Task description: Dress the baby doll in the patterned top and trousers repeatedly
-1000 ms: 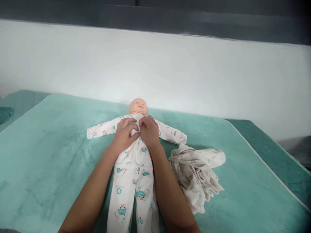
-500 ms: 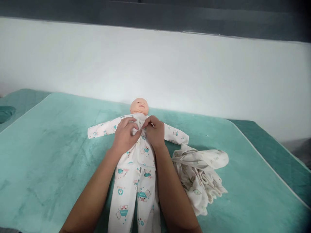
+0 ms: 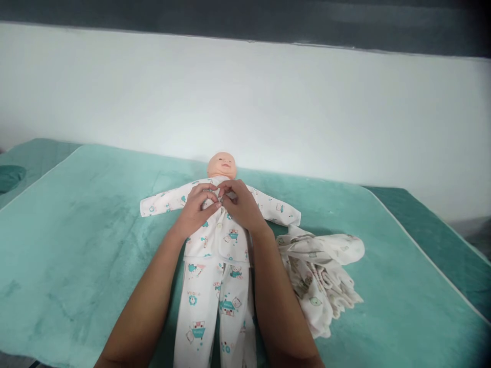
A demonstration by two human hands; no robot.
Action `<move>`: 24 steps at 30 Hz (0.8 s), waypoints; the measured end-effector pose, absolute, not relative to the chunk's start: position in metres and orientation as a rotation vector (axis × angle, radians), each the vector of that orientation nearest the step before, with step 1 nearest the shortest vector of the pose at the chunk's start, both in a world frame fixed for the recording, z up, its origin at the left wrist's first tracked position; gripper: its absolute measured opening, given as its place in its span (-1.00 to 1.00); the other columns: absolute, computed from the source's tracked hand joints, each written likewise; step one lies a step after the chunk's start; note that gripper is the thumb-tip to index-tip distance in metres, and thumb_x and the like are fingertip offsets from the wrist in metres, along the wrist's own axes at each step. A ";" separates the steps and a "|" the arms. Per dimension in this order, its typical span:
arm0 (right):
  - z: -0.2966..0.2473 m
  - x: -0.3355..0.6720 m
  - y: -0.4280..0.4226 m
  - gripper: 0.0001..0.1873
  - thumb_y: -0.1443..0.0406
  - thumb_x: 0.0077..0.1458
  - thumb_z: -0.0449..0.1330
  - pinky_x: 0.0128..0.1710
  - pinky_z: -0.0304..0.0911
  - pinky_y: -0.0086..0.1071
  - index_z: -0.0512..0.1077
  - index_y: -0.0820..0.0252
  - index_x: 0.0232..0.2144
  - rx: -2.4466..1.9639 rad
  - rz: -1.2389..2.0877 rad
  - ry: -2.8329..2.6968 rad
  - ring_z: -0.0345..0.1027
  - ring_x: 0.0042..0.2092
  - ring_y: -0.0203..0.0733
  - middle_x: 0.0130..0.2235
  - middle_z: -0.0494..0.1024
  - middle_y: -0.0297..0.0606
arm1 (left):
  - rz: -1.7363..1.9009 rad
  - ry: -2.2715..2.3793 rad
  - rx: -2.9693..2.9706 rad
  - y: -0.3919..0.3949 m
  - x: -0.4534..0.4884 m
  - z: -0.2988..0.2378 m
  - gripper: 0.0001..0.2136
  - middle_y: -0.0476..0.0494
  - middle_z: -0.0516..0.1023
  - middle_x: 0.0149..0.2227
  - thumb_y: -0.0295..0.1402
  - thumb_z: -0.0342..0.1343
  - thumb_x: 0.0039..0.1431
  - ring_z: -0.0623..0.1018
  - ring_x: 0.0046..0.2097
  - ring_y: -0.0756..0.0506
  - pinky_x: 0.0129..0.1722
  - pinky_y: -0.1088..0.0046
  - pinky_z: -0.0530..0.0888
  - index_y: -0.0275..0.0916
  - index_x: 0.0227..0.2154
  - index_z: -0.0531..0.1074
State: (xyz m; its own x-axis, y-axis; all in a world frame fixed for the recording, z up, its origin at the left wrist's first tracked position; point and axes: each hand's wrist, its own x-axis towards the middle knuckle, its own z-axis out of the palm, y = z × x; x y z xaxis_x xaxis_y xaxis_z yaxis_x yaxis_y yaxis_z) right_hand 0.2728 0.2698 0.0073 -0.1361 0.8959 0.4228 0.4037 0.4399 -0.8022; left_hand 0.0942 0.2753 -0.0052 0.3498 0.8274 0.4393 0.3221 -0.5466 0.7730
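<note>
A baby doll (image 3: 221, 164) lies on its back on a teal blanket (image 3: 76, 214), dressed in a white printed shirt (image 3: 218, 235) and matching trousers (image 3: 215, 301), its sleeves spread out to both sides. My left hand (image 3: 196, 207) and my right hand (image 3: 240, 203) meet at the doll's upper chest, just below the neck. Both hands pinch the front edges of the shirt, fingers curled and fingertips touching the cloth between them.
A crumpled heap of white printed baby clothes (image 3: 322, 271) lies to the right of the doll, beside my right forearm. A white wall (image 3: 268, 102) rises behind the blanket. A darker green surface (image 3: 429, 220) shows at the far right.
Both hands stay at the shirt's front and have crept slightly up toward the neck. The view has shifted a little.
</note>
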 end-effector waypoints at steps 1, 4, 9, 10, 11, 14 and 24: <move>0.007 0.271 0.270 -0.72 0.40 0.09 0.08 -0.17 0.29 -0.32 0.43 0.07 -0.15 -1.112 0.643 -1.712 0.36 -0.13 -0.17 -0.20 0.47 -0.29 | 1.151 1.000 2.049 0.276 0.094 -0.006 -0.91 -0.21 0.45 0.09 -0.31 0.14 0.28 0.40 0.20 -0.19 0.23 0.15 0.33 -0.16 -0.34 0.42; 0.007 0.266 0.269 -0.69 0.41 0.07 0.08 -0.25 0.27 -0.37 0.37 0.08 -0.11 -1.050 0.683 -1.644 0.31 -0.19 -0.21 -0.20 0.46 -0.29 | 1.185 0.990 2.033 0.277 0.093 -0.007 -0.87 -0.22 0.44 0.08 -0.29 0.10 0.32 0.42 0.17 -0.18 0.20 0.16 0.33 -0.17 -0.36 0.37; 0.013 0.267 0.267 -0.75 0.41 0.04 0.03 -0.31 0.22 -0.39 0.36 0.09 -0.21 -0.989 0.689 -1.499 0.26 -0.30 -0.26 -0.29 0.41 -0.35 | 1.299 0.959 1.864 0.278 0.092 -0.010 -0.81 -0.21 0.44 0.07 -0.23 0.05 0.35 0.43 0.15 -0.15 0.20 0.22 0.32 -0.18 -0.36 0.33; 0.014 0.269 0.267 -0.75 0.42 0.02 0.02 -0.28 0.22 -0.37 0.38 0.10 -0.25 -0.996 0.667 -1.479 0.27 -0.31 -0.26 -0.33 0.40 -0.37 | 1.316 0.967 1.839 0.278 0.092 -0.011 -0.81 -0.20 0.45 0.07 -0.23 0.06 0.34 0.43 0.16 -0.15 0.20 0.23 0.31 -0.18 -0.37 0.33; 0.013 0.271 0.268 -0.75 0.42 0.00 0.00 -0.26 0.22 -0.36 0.39 0.11 -0.29 -1.019 0.637 -1.459 0.27 -0.32 -0.25 -0.38 0.39 -0.38 | 1.334 0.978 1.815 0.279 0.093 -0.011 -0.80 -0.20 0.46 0.07 -0.23 0.07 0.33 0.43 0.16 -0.15 0.20 0.23 0.31 -0.18 -0.39 0.32; 0.013 0.280 0.269 -0.75 0.42 -0.03 -0.03 -0.26 0.21 -0.32 0.42 0.12 -0.38 -1.200 0.542 -1.400 0.29 -0.36 -0.22 -0.45 0.40 -0.38 | 1.394 1.053 1.710 0.280 0.092 -0.011 -0.78 -0.18 0.49 0.02 -0.25 0.06 0.31 0.46 0.10 -0.14 0.17 0.26 0.33 -0.19 -0.44 0.28; 0.059 0.286 0.230 -0.74 0.32 0.17 0.12 -0.27 0.24 -0.35 0.50 0.02 -0.12 -1.336 0.808 -2.027 0.35 -0.33 -0.26 -0.19 0.59 -0.37 | 0.819 0.853 1.725 0.270 0.063 0.025 -0.79 -0.07 0.50 -0.22 -0.17 0.21 0.20 0.42 -0.32 0.00 -0.29 0.45 0.39 -0.22 -0.31 0.51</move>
State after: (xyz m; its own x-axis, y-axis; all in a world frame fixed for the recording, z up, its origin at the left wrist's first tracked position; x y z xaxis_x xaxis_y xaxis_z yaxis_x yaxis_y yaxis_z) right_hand 0.2855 0.2304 0.0595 -0.3347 0.9328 0.1336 0.5850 0.3168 -0.7466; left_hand 0.0629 0.2699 0.0251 0.5215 0.8433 0.1298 0.1637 -0.2482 0.9548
